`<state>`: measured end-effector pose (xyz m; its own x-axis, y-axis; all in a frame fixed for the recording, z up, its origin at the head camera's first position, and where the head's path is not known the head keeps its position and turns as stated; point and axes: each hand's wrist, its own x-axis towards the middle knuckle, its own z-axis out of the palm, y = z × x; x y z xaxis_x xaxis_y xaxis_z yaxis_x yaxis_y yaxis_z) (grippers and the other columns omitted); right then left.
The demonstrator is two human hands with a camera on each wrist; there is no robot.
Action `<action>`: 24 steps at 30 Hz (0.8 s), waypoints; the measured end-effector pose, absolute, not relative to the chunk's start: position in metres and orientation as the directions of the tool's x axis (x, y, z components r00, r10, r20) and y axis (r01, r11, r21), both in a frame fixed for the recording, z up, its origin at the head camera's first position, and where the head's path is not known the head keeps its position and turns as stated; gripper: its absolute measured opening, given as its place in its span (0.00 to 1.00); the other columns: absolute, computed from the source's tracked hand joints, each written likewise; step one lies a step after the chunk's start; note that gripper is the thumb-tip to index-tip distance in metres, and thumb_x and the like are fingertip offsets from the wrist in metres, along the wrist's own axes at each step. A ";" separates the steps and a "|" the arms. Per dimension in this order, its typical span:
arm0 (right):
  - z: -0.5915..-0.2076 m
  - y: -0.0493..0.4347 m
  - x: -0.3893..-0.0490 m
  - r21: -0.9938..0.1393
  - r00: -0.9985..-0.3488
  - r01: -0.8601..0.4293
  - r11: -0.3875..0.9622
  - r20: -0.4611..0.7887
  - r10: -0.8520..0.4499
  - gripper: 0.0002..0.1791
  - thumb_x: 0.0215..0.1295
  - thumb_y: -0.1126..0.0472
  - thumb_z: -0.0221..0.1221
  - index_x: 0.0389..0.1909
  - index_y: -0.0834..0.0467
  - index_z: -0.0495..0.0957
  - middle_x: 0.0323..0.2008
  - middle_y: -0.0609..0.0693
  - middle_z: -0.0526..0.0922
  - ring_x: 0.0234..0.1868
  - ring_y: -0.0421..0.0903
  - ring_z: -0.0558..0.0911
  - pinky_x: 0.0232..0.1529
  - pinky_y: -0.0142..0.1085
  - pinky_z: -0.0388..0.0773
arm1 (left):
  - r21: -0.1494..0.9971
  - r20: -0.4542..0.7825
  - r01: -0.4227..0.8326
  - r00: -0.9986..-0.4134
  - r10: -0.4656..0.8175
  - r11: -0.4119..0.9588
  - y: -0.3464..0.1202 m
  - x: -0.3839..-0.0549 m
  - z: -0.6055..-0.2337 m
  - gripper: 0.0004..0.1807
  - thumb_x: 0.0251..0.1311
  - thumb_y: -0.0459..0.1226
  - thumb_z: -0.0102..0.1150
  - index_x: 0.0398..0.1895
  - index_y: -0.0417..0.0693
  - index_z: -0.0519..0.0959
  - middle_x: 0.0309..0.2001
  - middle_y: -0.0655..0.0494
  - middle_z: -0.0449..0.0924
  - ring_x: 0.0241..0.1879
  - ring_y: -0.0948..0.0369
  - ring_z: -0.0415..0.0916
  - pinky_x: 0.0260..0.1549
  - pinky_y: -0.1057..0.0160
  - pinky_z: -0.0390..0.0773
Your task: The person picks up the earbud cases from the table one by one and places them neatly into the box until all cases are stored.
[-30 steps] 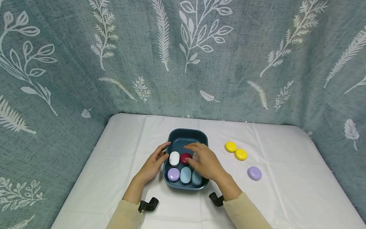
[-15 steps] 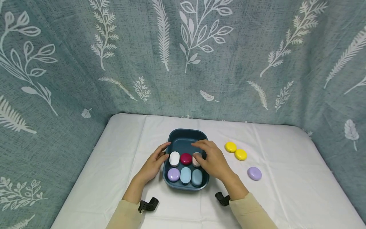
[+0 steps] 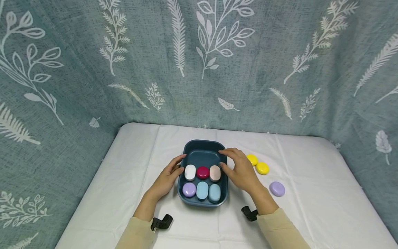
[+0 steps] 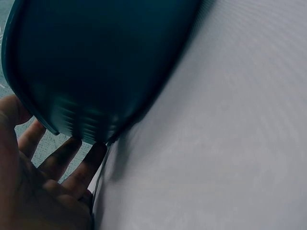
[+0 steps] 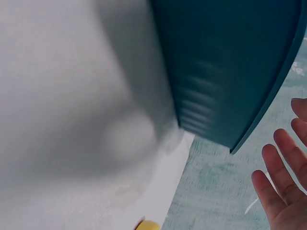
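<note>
A dark teal rectangular tray (image 3: 202, 204) sits on the white-covered table. Inside, in two rows, lie small glossy rounded pieces: a white oval piece (image 3: 190, 172), a red round one (image 3: 202, 172) and a pale pink oval one (image 3: 215, 173) behind; a lilac round piece (image 3: 189, 189) and two light blue oval pieces (image 3: 202, 190) in front. My left hand (image 3: 167, 178) rests its fingertips against the tray's left outer wall, thumb near the rim. With nothing in its spread fingers, my right hand (image 3: 240, 171) hovers by the right rim, thumb and index fingertip overlapping the tray's edge.
Two yellow round pieces (image 3: 262, 168) lie right of the tray, one partly behind my right hand. Nearer to me lies another lilac round piece (image 3: 277, 188). A patterned teal curtain (image 3: 199, 69) hangs behind and along both sides of the table.
My right hand has drawn back rightward from over the tray to its right rim, uncovering the pink and light blue pieces. My left hand has stayed on the left wall.
</note>
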<state>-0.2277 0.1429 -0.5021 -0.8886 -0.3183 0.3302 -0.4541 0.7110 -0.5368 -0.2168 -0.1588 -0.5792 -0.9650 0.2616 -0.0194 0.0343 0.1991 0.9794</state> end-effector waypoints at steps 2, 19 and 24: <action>-0.503 0.147 -0.229 -0.540 -0.892 -0.447 0.713 0.330 -0.308 0.22 0.68 0.60 0.66 0.63 0.54 0.81 0.60 0.51 0.81 0.60 0.54 0.80 0.62 0.54 0.79 | 0.979 -0.018 0.036 -0.965 0.262 0.200 -0.159 -0.217 -0.579 0.28 0.79 0.48 0.51 0.79 0.69 0.63 0.81 0.60 0.56 0.78 0.47 0.61 0.77 0.39 0.59; -0.520 0.186 -0.246 -0.501 -0.942 -0.320 0.804 0.256 -0.216 0.25 0.68 0.61 0.65 0.65 0.61 0.78 0.63 0.62 0.78 0.64 0.65 0.76 0.65 0.59 0.74 | 0.982 -0.014 0.038 -0.963 0.270 0.186 -0.158 -0.216 -0.578 0.28 0.79 0.48 0.51 0.79 0.67 0.63 0.81 0.59 0.56 0.78 0.47 0.61 0.78 0.39 0.57; -0.526 0.196 -0.250 -0.470 -0.952 -0.287 0.834 0.237 -0.194 0.26 0.66 0.63 0.66 0.64 0.62 0.78 0.63 0.65 0.77 0.64 0.67 0.74 0.65 0.61 0.73 | 0.982 -0.013 0.039 -0.963 0.270 0.187 -0.158 -0.216 -0.578 0.28 0.79 0.47 0.51 0.79 0.67 0.63 0.81 0.59 0.56 0.78 0.47 0.61 0.78 0.39 0.57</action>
<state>-0.2501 0.1958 -0.5260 -0.9519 -0.1943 0.2371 -0.2875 0.8344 -0.4702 -0.2164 -0.1582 -0.5782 -0.9628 0.2699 -0.0134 0.0388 0.1872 0.9815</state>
